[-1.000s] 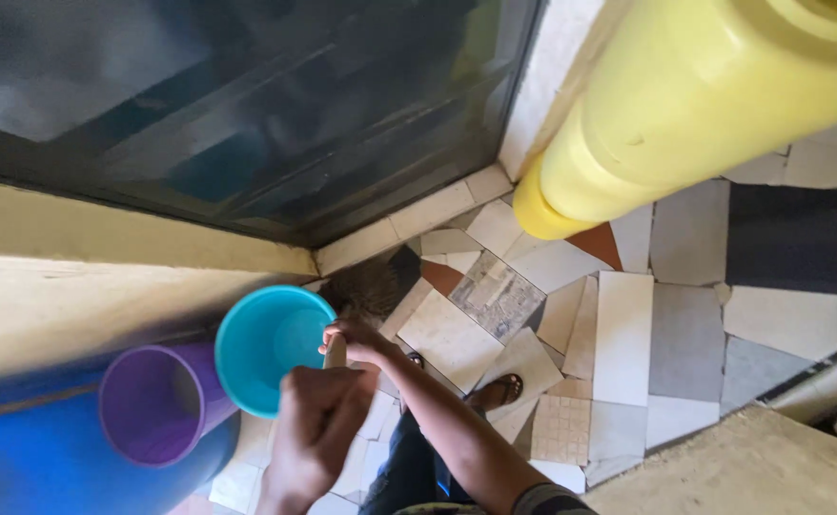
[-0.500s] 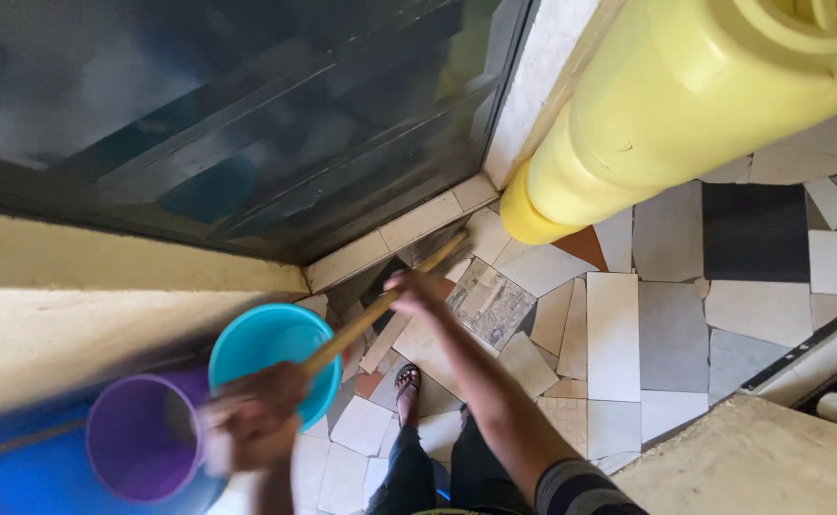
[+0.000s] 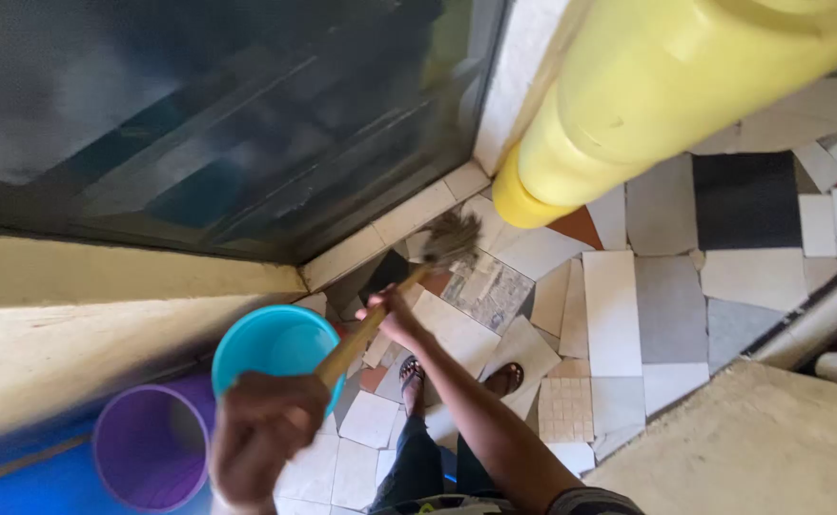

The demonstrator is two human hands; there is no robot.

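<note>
From the head camera, both hands grip one wooden-handled broom (image 3: 409, 277): left hand (image 3: 258, 434) closed around its top, right hand (image 3: 395, 319) wrapped midway, bristles in the tiled floor (image 3: 666, 305) corner. One teal bucket (image 3: 271, 348), one purple bucket (image 3: 147, 443), one yellow container (image 3: 628, 105) crowd around.

We see a broom (image 3: 395, 294) with a pale wooden stick and a small head of greyish-brown bristles (image 3: 453, 234). It lies at a slant, its upper end low and near us, its head farther off and down at the floor of mixed stone tiles (image 3: 614, 305). The bristles are blurred and splayed, touching the tiles just in front of the dark glass door (image 3: 218, 114), close to that door's corner. Our left hand (image 3: 261, 434) closes round the stick's upper end; our right hand (image 3: 395, 319) clasps it partway along, nearer the door.
</note>
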